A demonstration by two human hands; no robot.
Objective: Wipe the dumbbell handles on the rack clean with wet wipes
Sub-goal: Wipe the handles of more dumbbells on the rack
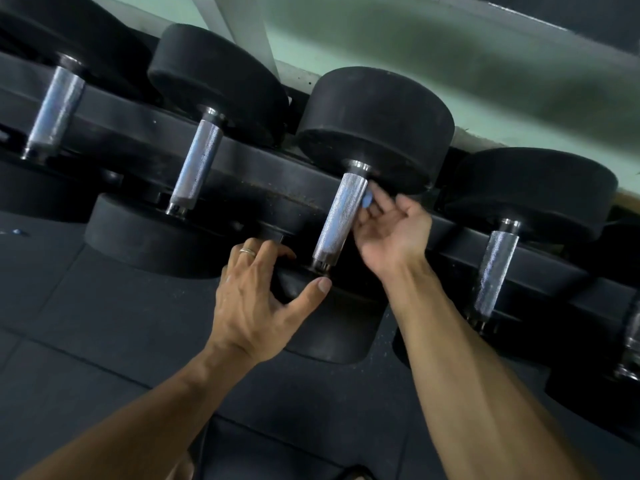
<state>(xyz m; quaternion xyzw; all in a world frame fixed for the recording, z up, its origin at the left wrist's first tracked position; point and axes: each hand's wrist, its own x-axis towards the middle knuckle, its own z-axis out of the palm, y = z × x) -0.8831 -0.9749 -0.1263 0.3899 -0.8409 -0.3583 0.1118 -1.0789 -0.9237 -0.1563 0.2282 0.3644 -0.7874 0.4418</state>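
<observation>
A black dumbbell lies on the rack [273,192] in the middle of the view, its knurled chrome handle [341,220] running from the far head [377,126] down to the near head [332,330]. My right hand [391,233] pinches a small bluish wet wipe [367,201] against the right side of that handle, near its upper end. My left hand [256,299], a ring on one finger, grips the near head: fingers curled over its rim, thumb stretched across its face.
More black dumbbells sit on the same rack, with chrome handles at the left [199,161], the far left [55,105] and the right [495,271]. Dark rubber floor tiles [104,341] lie below. A pale green wall [450,64] stands behind the rack.
</observation>
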